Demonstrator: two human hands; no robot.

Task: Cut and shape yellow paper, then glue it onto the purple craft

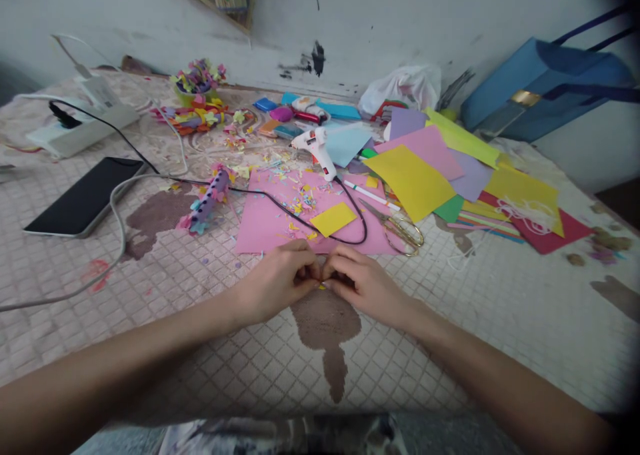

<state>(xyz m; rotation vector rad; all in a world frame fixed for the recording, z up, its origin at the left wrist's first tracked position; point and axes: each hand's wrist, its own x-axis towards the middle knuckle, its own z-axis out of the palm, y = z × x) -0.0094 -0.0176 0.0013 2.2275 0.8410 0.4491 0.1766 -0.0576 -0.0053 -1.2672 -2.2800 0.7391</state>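
Observation:
My left hand (285, 275) and my right hand (367, 280) meet at the fingertips, just in front of a pink sheet (260, 232). Both are pinched on a small yellow paper piece (323, 286), mostly hidden by the fingers. On the pink sheet beyond lie a yellow paper rectangle (333, 219), tiny paper snippets (303, 202) and a white glue gun (320, 150) with a black cord. Gold-handled scissors (404, 234) rest at the sheet's right edge, near a white marker (371, 194).
At left are a tablet (85, 198), a power strip (83, 128) and loose cables. A decorated purple paper roll (210, 198) lies nearer the middle. Coloured paper sheets (410, 182) pile up at right, before a blue bag (545, 92). A small flower pot (193, 94) stands at the back.

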